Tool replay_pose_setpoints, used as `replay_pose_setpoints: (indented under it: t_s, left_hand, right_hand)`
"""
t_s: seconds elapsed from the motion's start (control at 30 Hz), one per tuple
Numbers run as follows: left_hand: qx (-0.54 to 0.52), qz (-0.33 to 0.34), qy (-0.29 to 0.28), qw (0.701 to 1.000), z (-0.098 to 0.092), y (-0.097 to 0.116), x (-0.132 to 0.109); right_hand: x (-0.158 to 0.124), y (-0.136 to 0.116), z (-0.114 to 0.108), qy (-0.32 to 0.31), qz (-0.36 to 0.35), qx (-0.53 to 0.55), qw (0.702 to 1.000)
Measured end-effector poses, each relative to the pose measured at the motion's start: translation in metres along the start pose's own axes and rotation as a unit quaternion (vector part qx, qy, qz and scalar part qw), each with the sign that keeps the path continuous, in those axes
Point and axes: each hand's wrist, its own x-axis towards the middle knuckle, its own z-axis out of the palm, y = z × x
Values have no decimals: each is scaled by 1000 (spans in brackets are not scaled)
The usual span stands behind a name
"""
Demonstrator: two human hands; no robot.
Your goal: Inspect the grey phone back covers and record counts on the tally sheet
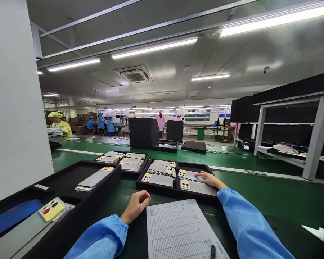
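Observation:
Silver-grey phone back covers with yellow camera patches lie in overlapping stacks in a black tray (pixel 175 194) ahead of me. My right hand (pixel 207 178) rests on a phone back cover (pixel 189 175) in the tray's right half, fingers stretched out over it. Another cover (pixel 198 187) lies just in front, partly under that hand. Beside the tray's near left corner, my left hand (pixel 136 205) is loosely curled closed above the green table, with nothing visible in it. A printed form (pixel 175 230) lies between my forearms, and a black pen (pixel 213 251) is on it.
A second black tray (pixel 144 166) of covers stands behind, and a larger one (pixel 97 196) is at left. Farther back are stacked black trays (pixel 143 132). A white pillar (pixel 16 90) borders the left; a metal shelf (pixel 313 144) stands right. Several co-workers are in the background.

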Motion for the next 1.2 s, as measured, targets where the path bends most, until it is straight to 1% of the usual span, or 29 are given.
replay_pose_setpoints:
  t_s: [0.1, 0.13, 0.2, 0.27, 0.33, 0.37, 0.43, 0.5, 0.6, 0.7, 0.8, 0.87, 0.9, 0.97, 1.03, 1.13, 1.2]
  left_hand:
    - [90, 45, 87, 991, -1, 6, -5]
    - [109, 60, 104, 987, -1, 8, -6]
    - [157, 86, 120, 977, 0, 9, -5]
    - [243, 75, 104, 961, 1, 7, -3]
    - [323, 32, 53, 944, 2, 2, 1]
    - [343, 7, 21, 939, 2, -1, 2]
    - [342, -26, -31, 939, 1, -7, 5]
    - [336, -38, -54, 939, -1, -13, 6]
    - [335, -40, -61, 939, -2, -17, 5]
    - [337, -26, -52, 940, -2, -17, 2]
    - [350, 8, -10, 937, -1, -12, 2]
    - [361, 45, 17, 931, 0, -9, 6]
    - [366, 64, 22, 928, 1, -9, 10]
    - [371, 91, 14, 924, 3, -10, 21]
    - [373, 97, -9, 923, 6, -14, 35]
    - [372, 75, -51, 924, 8, -19, 52]
    - [372, 49, -73, 924, 8, -18, 60]
  right_hand:
    - [0, 0, 0, 5, -1, 0, 1000]
    - [1, 0, 0, 7, -3, 1, 1000]
    - [1, 1, 1, 11, -5, 2, 1000]
    - [1, 1, 1, 14, -6, 4, 1000]
    - [1, 1, 2, 17, -6, 5, 1000]
    - [1, 1, 2, 18, -6, 4, 1000]
    - [1, 0, 2, 18, -4, 1, 1000]
    - [1, 0, 2, 18, -2, -4, 1000]
    - [1, -1, 2, 17, -1, -11, 1000]
    - [1, -1, 2, 17, 0, -16, 1000]
    - [1, 0, 3, 17, 4, -17, 1000]
    - [1, 0, 3, 17, 8, -16, 1000]
    - [1, -1, 3, 18, 11, -15, 1000]
    - [0, -1, 3, 20, 16, -15, 1000]
    - [0, -2, 3, 23, 20, -15, 999]
    - [0, -2, 4, 26, 21, -16, 999]
    - [1, -2, 4, 29, 22, -16, 999]
